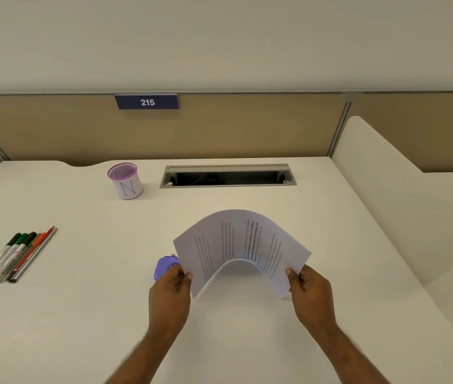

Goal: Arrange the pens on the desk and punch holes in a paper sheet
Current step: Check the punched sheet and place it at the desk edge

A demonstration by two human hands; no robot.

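Note:
A printed paper sheet [240,245] is held above the desk, bent into an upward arch. My left hand [171,291] pinches its left edge and my right hand [310,291] pinches its right edge. A small purple hole punch [164,268] sits on the desk just left of the sheet, partly hidden by my left hand and the paper. Several pens and markers [17,256] lie side by side in a slanted row at the desk's left. A pink mesh pen cup [125,180] stands upright at the back, with no pens showing.
A white desk [95,300] fills the view. An open grey cable slot [228,176] sits at the back centre. A tan partition with a "215" sign [147,102] runs behind. A white side divider [386,176] bounds the right.

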